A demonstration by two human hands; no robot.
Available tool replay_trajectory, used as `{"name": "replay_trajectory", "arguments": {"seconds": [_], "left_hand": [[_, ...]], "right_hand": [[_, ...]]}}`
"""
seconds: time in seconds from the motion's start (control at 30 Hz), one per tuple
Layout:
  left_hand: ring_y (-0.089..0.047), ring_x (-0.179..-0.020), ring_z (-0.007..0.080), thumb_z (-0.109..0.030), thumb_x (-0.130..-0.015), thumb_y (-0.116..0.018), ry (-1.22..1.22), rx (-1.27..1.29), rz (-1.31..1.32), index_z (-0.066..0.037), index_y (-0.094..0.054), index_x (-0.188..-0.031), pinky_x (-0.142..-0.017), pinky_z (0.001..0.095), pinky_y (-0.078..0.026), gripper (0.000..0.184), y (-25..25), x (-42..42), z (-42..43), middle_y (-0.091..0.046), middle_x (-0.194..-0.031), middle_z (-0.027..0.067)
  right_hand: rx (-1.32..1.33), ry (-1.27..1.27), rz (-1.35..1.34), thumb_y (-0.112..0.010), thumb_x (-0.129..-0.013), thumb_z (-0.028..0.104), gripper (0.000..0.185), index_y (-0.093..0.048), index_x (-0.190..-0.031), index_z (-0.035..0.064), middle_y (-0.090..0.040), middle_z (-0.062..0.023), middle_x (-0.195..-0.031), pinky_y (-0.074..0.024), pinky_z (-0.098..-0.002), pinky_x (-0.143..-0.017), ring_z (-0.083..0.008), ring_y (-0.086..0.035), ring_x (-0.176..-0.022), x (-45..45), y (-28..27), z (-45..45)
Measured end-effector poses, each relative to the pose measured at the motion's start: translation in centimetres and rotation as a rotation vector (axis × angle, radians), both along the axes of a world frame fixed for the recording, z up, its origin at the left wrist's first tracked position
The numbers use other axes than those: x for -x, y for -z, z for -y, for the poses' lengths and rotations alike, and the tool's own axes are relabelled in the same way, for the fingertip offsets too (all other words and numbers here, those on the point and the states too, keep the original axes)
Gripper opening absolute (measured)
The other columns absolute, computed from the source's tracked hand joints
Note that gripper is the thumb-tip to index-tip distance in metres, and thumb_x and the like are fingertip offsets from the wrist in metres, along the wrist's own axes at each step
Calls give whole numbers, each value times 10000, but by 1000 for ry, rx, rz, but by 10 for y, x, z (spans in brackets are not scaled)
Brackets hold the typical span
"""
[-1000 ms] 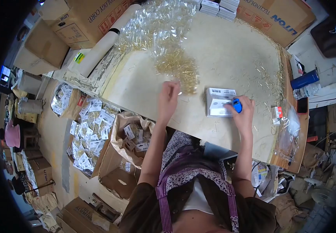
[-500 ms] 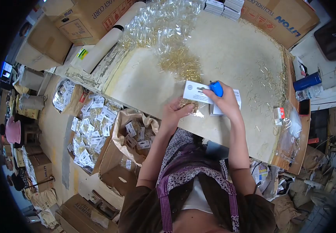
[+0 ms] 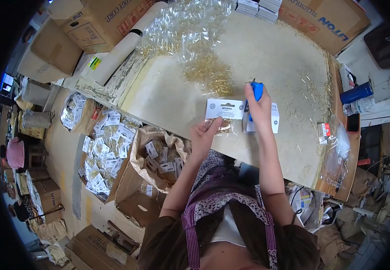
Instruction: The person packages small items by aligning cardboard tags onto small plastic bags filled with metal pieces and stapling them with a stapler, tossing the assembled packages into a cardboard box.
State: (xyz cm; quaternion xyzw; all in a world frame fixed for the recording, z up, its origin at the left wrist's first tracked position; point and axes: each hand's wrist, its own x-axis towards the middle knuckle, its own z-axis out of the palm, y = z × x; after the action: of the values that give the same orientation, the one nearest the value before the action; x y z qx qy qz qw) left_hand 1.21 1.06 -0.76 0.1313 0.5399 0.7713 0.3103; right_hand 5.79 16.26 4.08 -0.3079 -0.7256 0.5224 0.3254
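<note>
In the head view my left hand point(image 3: 204, 136) pinches the lower part of a clear plastic packet point(image 3: 229, 129) of small gold-coloured metal pieces. A white printed header card point(image 3: 224, 108) tops the packet, its slotted side facing up. Just to its right, my right hand point(image 3: 259, 104) is wrapped round a blue stapler point(image 3: 257, 91), part of which is hidden by the fingers. Under my right hand and wrist lies a stack of white cards point(image 3: 274, 118). Beyond the packet is a heap of loose gold pieces point(image 3: 210, 76).
Many clear bags point(image 3: 181, 29) lie at the back of the table point(image 3: 276, 58). Packed carded packets fill a box point(image 3: 107, 153) and a paper-lined carton point(image 3: 134, 157) at the left. A small red-and-white box point(image 3: 324, 132) and a blue bottle point(image 3: 357, 93) stand at the right.
The header card has turned over to its printed MIGROS side and now lies flatter. My right hand with the stapler has moved off the card, slightly right and away from me.
</note>
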Motion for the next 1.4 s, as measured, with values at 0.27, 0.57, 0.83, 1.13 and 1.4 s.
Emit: {"name": "replay_trajectory", "arguments": {"seconds": [0.27, 0.57, 0.83, 1.13, 1.4], "left_hand": [[-552, -764, 58, -94, -851, -596, -41, -72, -31, 65, -627, -967, -701, 200, -442, 200, 2, -19, -6, -637, -872, 33], [-471, -711, 12, -80, -863, -578, -5, 12, -103, 60, -625, -932, -606, 168, -381, 163, 5, -25, -11, -591, -819, -26], [-375, -617, -4, -7, -849, -518, 78, -41, -263, 31, -579, -815, -513, 181, -297, 79, 21, -34, -16, -482, -685, -75], [-527, -707, 52, -85, -834, -609, 606, 404, -344, 38, -612, -977, -596, 211, -427, 189, -21, 54, 62, -618, -795, 10], [-575, -757, 137, -165, -784, -668, -205, 433, -695, 25, -591, -1007, -651, 252, -460, 303, -1, 53, -25, -624, -871, 100]], "right_hand": [[205, 10, -101, -487, -881, 459, 455, -543, -749, 27, -514, -10, -643, -378, -230, -543, -80, -467, -593, 2, 21, 7], [40, 74, -139, -450, -912, 402, 414, -529, -751, 28, -510, -11, -600, -378, -228, -520, -84, -471, -557, -2, 14, 22], [183, 32, -275, -553, -865, 361, 365, -517, -732, 23, -482, -14, -595, -382, -240, -518, -93, -465, -557, 0, 10, 42], [13, 7, -452, -557, -867, 262, 224, -481, -855, 52, -510, -33, -771, -406, -242, -611, -113, -491, -684, -21, -19, 33], [-605, -80, 411, -746, -631, 209, 443, -581, -999, 24, -602, -77, -1032, -379, -347, -843, -236, -550, -986, -92, -15, -23]]}}
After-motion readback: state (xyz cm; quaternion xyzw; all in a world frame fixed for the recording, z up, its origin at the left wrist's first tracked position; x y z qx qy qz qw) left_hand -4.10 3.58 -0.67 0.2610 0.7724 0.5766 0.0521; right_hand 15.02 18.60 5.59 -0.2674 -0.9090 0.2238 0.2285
